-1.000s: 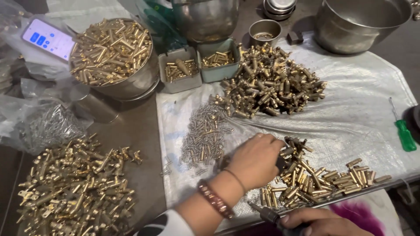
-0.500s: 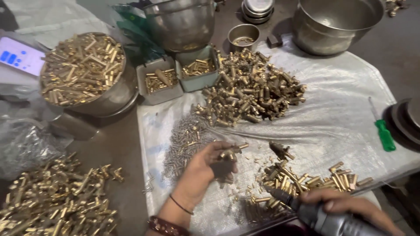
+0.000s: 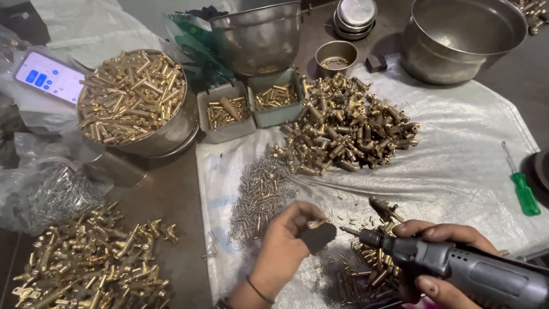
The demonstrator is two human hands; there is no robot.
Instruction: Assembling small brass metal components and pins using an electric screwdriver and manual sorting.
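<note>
A small brass fitting (image 3: 316, 224) is pinched in the left hand (image 3: 289, 247) while a grey electric screwdriver (image 3: 457, 269) is gripped in the right hand (image 3: 437, 260).

The left grip is closed narrowly on the fitting, which is held just above the white woven sheet (image 3: 457, 166) near the front edge of the desk (image 3: 171, 194), with a dark pad seen at the thumb. The right grip is wrapped fully around the screwdriver's body, and its bit is pointed left at the fitting, close to it but apart. A heap of small silver screws (image 3: 260, 194) is seen just beyond the left hand, and a larger pile of brass parts (image 3: 349, 129) lies farther back. A green screwdriver (image 3: 523, 191) lies well apart at the right.
</note>
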